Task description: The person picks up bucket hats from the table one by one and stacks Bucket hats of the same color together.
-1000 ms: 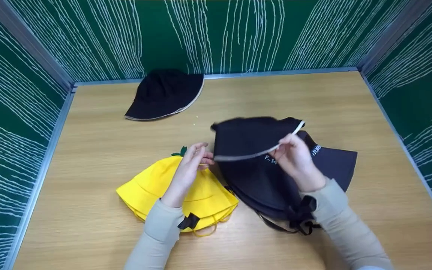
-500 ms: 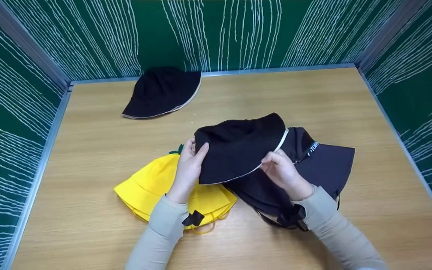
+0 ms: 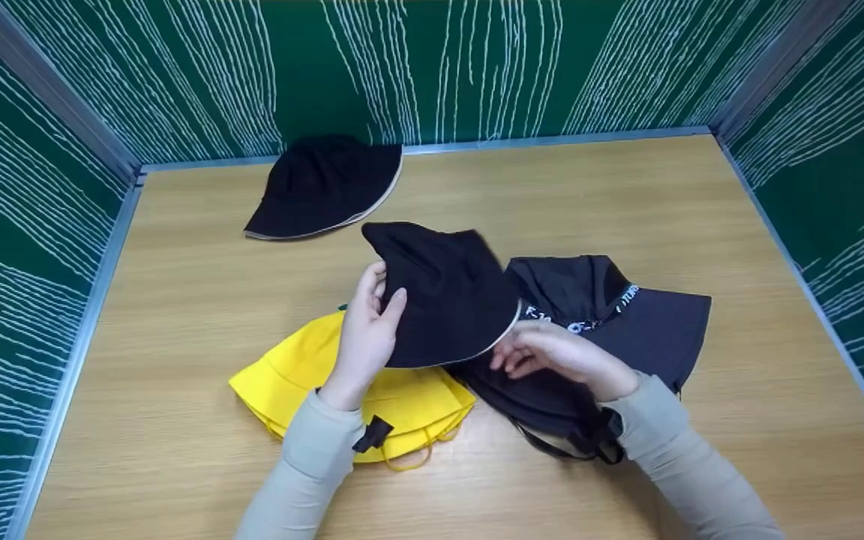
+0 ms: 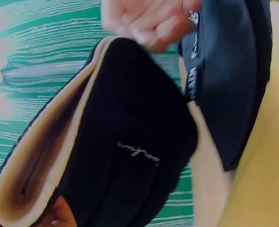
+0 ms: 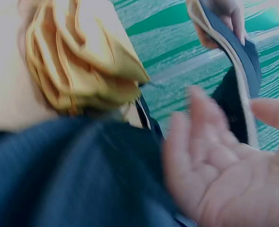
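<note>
My left hand [image 3: 364,326] grips a black bucket hat [image 3: 443,289] by its left side, thumb on the near face. White trim edges its brim, and the left wrist view shows light script on the black cloth [image 4: 139,151]. My right hand [image 3: 556,354] is beside the hat's lower right brim, with relaxed fingers and nothing in its grasp. In the right wrist view, that palm [image 5: 224,175] faces up in front of the hat's pale edge [image 5: 246,94]. Below the hands lie a yellow hat [image 3: 289,367], partly covered by the left arm, and a dark wide-brimmed hat [image 3: 664,330] with white lettering.
Another black bucket hat [image 3: 327,187] with pale trim lies folded by the back wall. Green walls [image 3: 319,75] with white streaks enclose the wooden table [image 3: 139,337]. Black straps [image 3: 552,446] trail from the dark hat, and a yellow cord [image 3: 409,465] from the yellow one.
The held bucket hat has moved left off the dark hat and turned, its brim now to the lower right. My left hand took hold of it; my right hand let go of the brim.
</note>
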Demonstrator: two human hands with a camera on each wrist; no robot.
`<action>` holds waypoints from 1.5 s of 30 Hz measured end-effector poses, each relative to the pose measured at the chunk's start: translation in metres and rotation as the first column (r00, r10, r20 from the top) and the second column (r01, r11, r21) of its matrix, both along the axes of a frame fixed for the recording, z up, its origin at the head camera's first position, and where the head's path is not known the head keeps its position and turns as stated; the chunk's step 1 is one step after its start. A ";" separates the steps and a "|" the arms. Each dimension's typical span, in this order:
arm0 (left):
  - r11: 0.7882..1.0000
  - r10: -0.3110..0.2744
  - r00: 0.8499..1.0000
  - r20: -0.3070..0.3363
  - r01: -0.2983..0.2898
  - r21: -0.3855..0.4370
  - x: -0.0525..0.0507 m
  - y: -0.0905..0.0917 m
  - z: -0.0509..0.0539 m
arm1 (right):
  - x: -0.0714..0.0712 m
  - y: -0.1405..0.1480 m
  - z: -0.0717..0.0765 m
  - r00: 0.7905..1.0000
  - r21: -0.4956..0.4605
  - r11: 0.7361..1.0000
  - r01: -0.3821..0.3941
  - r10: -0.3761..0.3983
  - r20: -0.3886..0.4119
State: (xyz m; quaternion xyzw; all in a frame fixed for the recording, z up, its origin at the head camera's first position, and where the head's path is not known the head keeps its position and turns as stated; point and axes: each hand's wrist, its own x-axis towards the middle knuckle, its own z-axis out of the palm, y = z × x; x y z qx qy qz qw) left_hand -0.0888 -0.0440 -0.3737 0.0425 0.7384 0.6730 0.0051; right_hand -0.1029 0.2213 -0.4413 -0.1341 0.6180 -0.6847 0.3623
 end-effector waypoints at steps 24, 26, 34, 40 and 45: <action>0.740 -0.590 0.735 -0.334 0.327 -0.587 0.052 -0.045 0.044 | -0.075 0.003 0.026 0.660 0.509 0.852 0.125 0.312 -0.684; 0.732 -0.604 0.720 -0.340 0.333 -0.595 0.054 -0.047 0.044 | -0.076 0.003 0.022 0.675 0.501 0.864 0.039 0.347 -0.651; 0.757 -0.555 0.777 -0.296 0.323 -0.568 0.054 -0.054 0.043 | -0.075 0.003 0.015 0.638 0.462 0.860 -0.215 0.482 -0.600; 0.794 -0.491 0.830 -0.263 0.302 -0.528 0.047 -0.059 0.043 | -0.071 0.006 0.015 0.795 0.368 0.925 -0.092 0.291 -0.532; 0.818 -0.430 0.861 -0.273 0.242 -0.522 0.044 -0.062 0.037 | -0.069 0.011 0.016 0.771 0.258 0.955 0.147 0.052 -0.634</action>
